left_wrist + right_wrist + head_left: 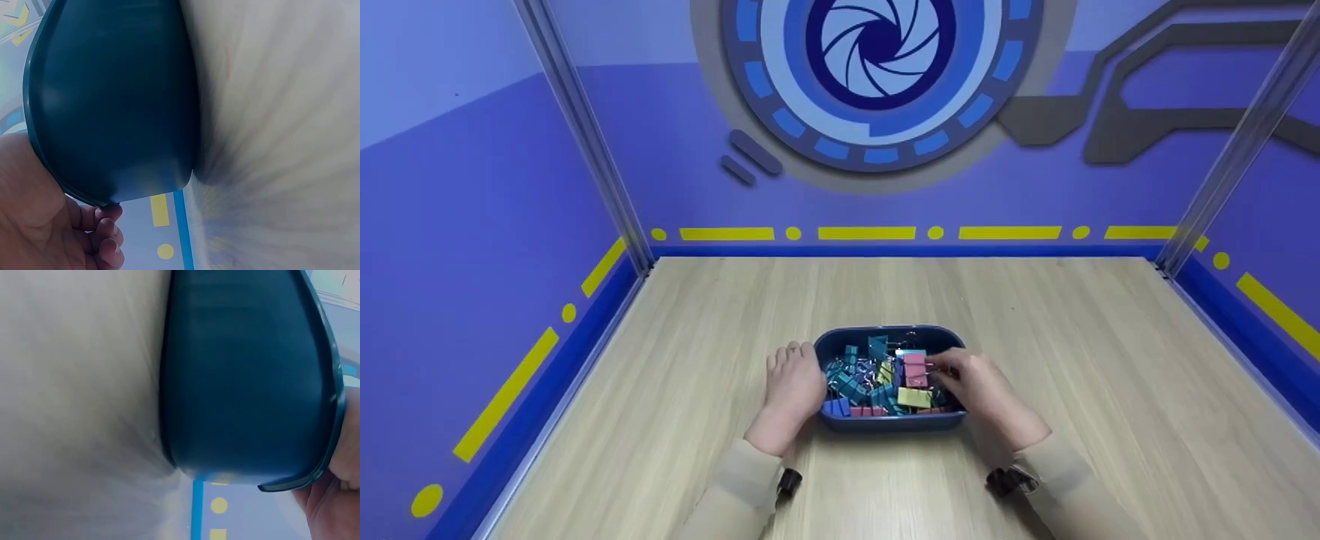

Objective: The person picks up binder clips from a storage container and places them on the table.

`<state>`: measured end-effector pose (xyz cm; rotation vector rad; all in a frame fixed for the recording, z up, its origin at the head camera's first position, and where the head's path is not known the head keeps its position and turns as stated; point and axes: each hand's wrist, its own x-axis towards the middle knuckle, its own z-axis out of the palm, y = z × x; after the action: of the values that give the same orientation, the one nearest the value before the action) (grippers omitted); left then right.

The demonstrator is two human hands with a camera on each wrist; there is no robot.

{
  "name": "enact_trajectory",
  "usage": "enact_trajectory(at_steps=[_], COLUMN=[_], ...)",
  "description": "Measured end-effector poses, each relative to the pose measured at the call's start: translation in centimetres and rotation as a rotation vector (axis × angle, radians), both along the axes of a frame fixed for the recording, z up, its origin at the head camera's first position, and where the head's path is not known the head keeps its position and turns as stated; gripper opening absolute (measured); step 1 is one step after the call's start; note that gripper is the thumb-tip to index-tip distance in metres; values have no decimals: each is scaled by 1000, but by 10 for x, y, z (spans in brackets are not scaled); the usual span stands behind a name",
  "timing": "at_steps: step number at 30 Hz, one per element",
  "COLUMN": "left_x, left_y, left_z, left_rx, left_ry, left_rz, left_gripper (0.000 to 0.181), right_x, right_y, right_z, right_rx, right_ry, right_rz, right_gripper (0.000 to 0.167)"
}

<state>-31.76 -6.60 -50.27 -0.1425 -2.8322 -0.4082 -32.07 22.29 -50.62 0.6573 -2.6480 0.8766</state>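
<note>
A dark blue-green bin (889, 424) on the table holds many binder clips in teal, blue, pink and yellow. My left hand (796, 381) grips the bin's left end, its fingers curled at the rim; the left wrist view shows this hand (50, 219) against the bin wall (118, 107). Over the right end, my right hand (986, 386) pinches a pink binder clip (915, 369) by its wire side, above a yellow clip (913, 397). In the right wrist view the bin wall (247, 382) hides the fingertips of that hand (337, 506).
The bin stands on a wood-grain table (720, 322). Blue and purple panels with yellow dashes enclose the table at the back (885, 206), left (495, 262) and right. Metal posts (585, 135) rise at both back corners.
</note>
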Motion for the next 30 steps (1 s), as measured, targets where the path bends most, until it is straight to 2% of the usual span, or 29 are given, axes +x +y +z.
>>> enact_trajectory(at_steps=[6,13,17,30], left_x=[0,1,1,1], left_y=[-1,0,0,-1], left_z=[1,2,2,1], left_rx=[1,5,6,-2], left_ry=[-19,-17,-17,-3], left_rz=[4,4,5,4], left_gripper=[25,25,26,25], right_x=[-1,-4,-7,-7], right_y=[3,3,3,9], right_z=[-1,-3,-4,1], right_rx=[-99,-256,-331,-476], right_ry=[-11,-155,-189,-290], right_rz=[-24,-92,-116,-129], right_gripper=[26,27,26,25])
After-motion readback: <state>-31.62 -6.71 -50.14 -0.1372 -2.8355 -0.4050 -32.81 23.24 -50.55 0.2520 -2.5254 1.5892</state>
